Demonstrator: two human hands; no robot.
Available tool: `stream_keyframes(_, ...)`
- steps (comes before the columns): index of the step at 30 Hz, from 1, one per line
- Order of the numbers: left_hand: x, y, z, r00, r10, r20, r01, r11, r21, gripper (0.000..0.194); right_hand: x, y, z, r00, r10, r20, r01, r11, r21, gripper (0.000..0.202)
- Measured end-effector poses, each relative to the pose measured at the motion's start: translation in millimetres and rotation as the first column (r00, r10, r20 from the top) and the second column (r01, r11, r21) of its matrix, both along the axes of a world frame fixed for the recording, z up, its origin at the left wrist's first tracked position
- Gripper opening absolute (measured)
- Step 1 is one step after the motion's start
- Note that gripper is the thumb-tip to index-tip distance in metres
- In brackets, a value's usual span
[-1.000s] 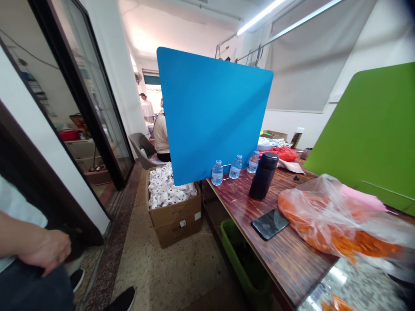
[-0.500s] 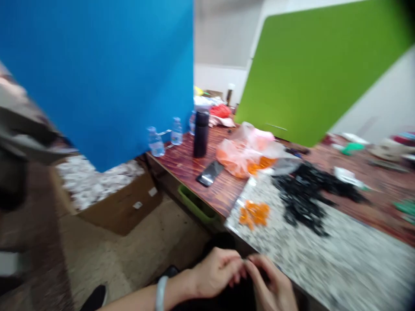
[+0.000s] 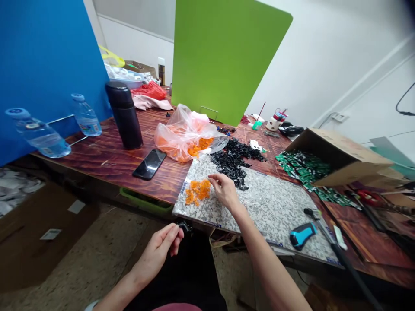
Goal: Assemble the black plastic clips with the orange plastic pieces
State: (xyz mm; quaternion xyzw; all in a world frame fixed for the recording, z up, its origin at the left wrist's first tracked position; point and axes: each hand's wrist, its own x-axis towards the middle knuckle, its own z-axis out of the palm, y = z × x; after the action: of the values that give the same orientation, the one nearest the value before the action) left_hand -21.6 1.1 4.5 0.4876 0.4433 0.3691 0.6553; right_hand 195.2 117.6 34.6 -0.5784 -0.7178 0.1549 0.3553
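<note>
My left hand [image 3: 162, 244] is in front of the table edge, its fingers pinched on a small black part [image 3: 184, 227]. Over the speckled mat [image 3: 266, 207], my right hand [image 3: 223, 189] reaches to the right edge of a small pile of orange pieces [image 3: 197, 192]. Its thumb and fingertips are close together, and whether anything is between them is too small to tell. A heap of black parts [image 3: 235, 157] lies just behind my right hand. Behind the orange pile sits a clear plastic bag [image 3: 181, 134] with more orange pieces.
A phone [image 3: 149, 164], a black flask [image 3: 125, 115] and water bottles [image 3: 86, 115] stand or lie at left. At right are green circuit boards [image 3: 300, 166] by a tipped cardboard box [image 3: 346, 153], and a blue-black electric screwdriver [image 3: 303, 235]. Blue [image 3: 48, 65] and green panels [image 3: 223, 56] rise behind.
The view has swung to the right. My hands, together before, are now apart; my right hand has moved forward to the orange pile, while my left remains near my lap.
</note>
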Motion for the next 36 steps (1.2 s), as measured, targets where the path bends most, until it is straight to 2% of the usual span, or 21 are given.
stream_keyframes(2, -2, -1, 0.5, 1.0, 0.008, 0.004, -0.008, 1.0, -0.011, 0.042, 6, 17, -4.0, 0.999, 0.004, 0.054, -0.003, 1.0, -0.016, 0.015)
stream_keyframes(5, -4, -1, 3.1, 1.0, 0.03, 0.002, -0.03, 0.999, -0.018, 0.04, 9, 28, -11.1, 0.993, 0.037, 0.113, -0.031, 0.998, -0.048, 0.01)
stream_keyframes(9, -5, -2, 5.5, 0.999, 0.043, -0.003, -0.043, 0.999, -0.021, 0.037, 11, 25, -17.5, 0.99, 0.062, 0.125, -0.055, 0.997, -0.055, 0.009)
stream_keyframes(13, -4, -2, 3.3, 1.0, 0.023, 0.002, -0.023, 1.0, -0.018, 0.036, 17, 19, -14.4, 0.997, 0.033, 0.074, -0.033, 0.999, 0.0, 0.007)
stream_keyframes(19, 1, -1, 4.1, 1.0, 0.0, 0.009, 0.0, 1.0, -0.018, 0.034, 21, -9, -1.8, 0.999, -0.013, -0.044, 0.019, 0.991, 0.134, 0.009)
stream_keyframes(22, 4, -1, 6.0, 1.0, 0.003, 0.02, -0.003, 1.0, -0.018, 0.033, 24, -33, -6.4, 0.998, 0.007, -0.059, 0.005, 0.98, 0.199, 0.007)
stream_keyframes(25, 7, -2, 5.2, 0.999, 0.002, 0.037, -0.001, 0.999, -0.035, 0.032, 27, -54, -18.5, 0.997, 0.063, -0.05, -0.048, 0.966, 0.254, 0.006)
stream_keyframes(30, 13, -1, 4.1, 0.999, -0.016, 0.049, 0.019, 0.998, -0.059, 0.032, 28, -72, -34.3, 0.996, 0.062, -0.069, -0.044, 0.969, 0.244, 0.009)
stream_keyframes(36, 16, 0, 7.1, 0.999, -0.004, 0.054, 0.008, 0.997, -0.071, 0.033, 30, -82, -30.9, 0.996, 0.085, -0.009, -0.083, 0.987, 0.137, 0.008)
